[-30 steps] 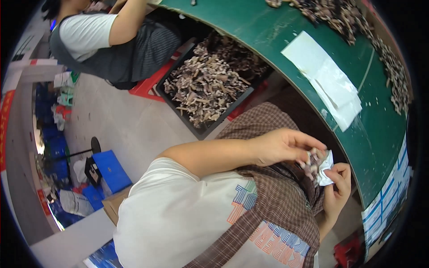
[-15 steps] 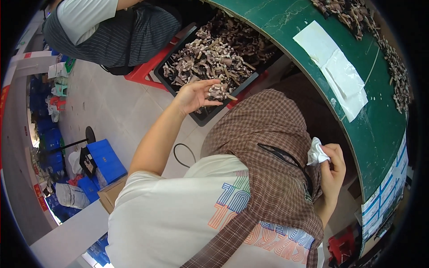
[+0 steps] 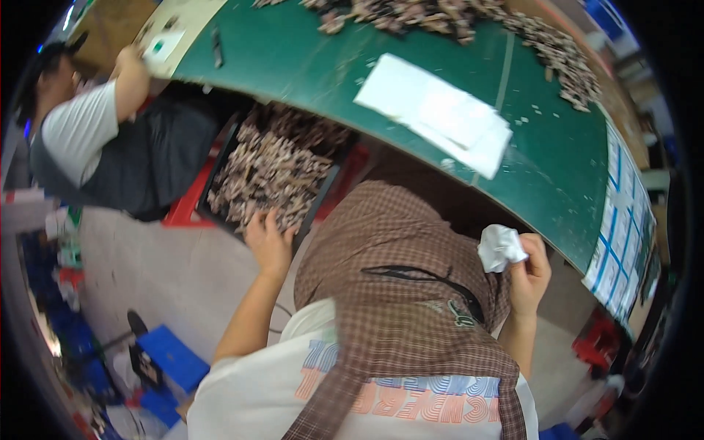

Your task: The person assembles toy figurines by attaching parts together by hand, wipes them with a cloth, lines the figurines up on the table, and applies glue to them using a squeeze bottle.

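My left hand (image 3: 268, 242) rests at the near edge of a black tray (image 3: 320, 204). Its fingers are spread over a heap of small pinkish-brown and whitish pieces (image 3: 275, 172), and no piece shows in its grip. What the pieces are I cannot tell. In front of my brown checked apron (image 3: 381, 227), my right hand (image 3: 532, 275) pinches a crumpled white cloth or tissue (image 3: 501, 248) between thumb and fingers. It hangs just short of the green table's edge.
White sheets (image 3: 433, 110) lie on the green table (image 3: 543, 169), with more pieces (image 3: 411, 15) heaped along its far side. At the left sits a co-worker (image 3: 110, 139), close to the tray. A red stool (image 3: 183, 209) stands by the tray, and blue bins (image 3: 172, 356) are at lower left.
My left hand has lowered onto the heap, and the clump it held no longer shows. The view has swung, bringing more of the table and the co-worker in. My right hand still holds the white cloth.
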A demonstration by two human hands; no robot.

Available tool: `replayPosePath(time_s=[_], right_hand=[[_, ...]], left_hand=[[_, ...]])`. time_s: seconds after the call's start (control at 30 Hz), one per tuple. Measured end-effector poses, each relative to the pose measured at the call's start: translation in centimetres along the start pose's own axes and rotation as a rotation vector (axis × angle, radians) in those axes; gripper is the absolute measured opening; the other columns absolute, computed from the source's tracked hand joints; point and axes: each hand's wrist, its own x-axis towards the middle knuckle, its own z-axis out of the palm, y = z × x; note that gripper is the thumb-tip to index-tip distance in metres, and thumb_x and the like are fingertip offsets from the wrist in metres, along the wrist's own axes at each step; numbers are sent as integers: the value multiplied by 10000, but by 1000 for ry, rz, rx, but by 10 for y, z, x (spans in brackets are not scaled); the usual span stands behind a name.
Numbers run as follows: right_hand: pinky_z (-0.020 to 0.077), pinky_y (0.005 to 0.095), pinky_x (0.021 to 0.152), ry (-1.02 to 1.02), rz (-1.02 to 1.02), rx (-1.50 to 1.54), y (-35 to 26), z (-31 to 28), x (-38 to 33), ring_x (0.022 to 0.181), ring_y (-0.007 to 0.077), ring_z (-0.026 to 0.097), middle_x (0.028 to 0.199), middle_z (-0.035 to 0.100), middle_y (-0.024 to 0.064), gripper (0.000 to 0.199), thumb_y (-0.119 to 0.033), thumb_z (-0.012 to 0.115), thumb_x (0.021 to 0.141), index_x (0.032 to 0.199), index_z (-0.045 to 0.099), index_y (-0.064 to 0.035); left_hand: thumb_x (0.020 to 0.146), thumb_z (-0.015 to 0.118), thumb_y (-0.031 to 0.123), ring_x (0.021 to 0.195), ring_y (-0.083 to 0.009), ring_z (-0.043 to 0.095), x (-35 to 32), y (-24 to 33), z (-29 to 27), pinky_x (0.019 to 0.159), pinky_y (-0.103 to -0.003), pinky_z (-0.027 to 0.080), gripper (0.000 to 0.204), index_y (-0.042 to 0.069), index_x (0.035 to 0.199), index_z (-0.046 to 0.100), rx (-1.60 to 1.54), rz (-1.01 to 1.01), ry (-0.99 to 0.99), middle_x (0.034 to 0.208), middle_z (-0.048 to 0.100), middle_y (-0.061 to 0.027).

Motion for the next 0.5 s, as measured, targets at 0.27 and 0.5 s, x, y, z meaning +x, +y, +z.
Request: replayPosePath(time_s=[0.27,0.5], right_hand=[[445,302,940,1072,-70,-25,62,-173,-11,1048,160,578,1190,612,113,359,-131,559,978,1277,526,64],[386,352,1025,708,264,-660,133,-266,-18,1247,257,496,1421,456,187,525,-238,599,960,1400,438,-3]], left_hand=[[748,726,287,1380,-389,224,21,-20,5,1121,-560,140,694,56,1333,433,-22,264,109,1442,323,-189],[751,691,302,1373,-412,222,43,12,-10,1118,-575,129,708,62,1358,419,-37,337,168,1443,309,-200]])
